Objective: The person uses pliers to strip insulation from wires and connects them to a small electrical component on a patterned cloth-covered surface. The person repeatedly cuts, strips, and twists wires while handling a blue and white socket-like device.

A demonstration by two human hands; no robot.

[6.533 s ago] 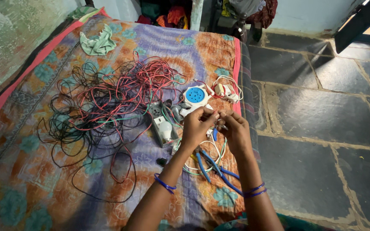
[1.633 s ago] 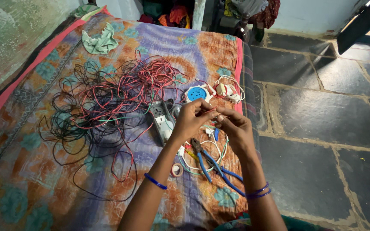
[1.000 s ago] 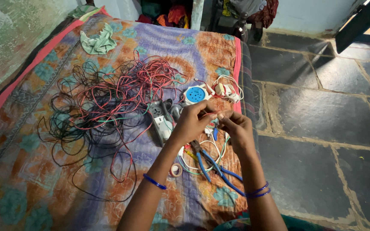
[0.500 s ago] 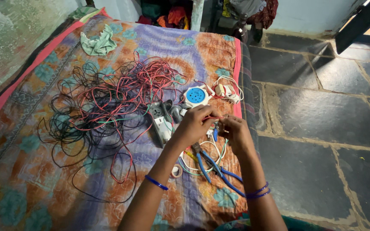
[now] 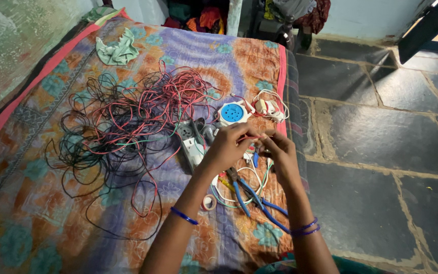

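Observation:
My left hand (image 5: 227, 146) and my right hand (image 5: 278, 151) meet over the right part of a patterned bedspread (image 5: 36, 213), fingertips pinched together on a thin red wire (image 5: 252, 137) stretched between them. Just beyond the hands lies a round blue and white socket box (image 5: 232, 112). Under my left wrist sits a white switch and socket plate (image 5: 192, 143). Blue-handled pliers (image 5: 247, 192) lie below my hands, among white and green wires.
A big tangle of red and black wires (image 5: 122, 122) covers the bed's middle. A green cloth (image 5: 117, 49) lies at the far end, a white wire bundle (image 5: 269, 105) near the right edge, a small tape roll (image 5: 209, 202) by my left forearm. Dark stone floor (image 5: 381, 137) lies to the right.
My hands have stayed in the same spot, working the small wire between the fingertips. The view shifted slightly; nothing on the bed has moved.

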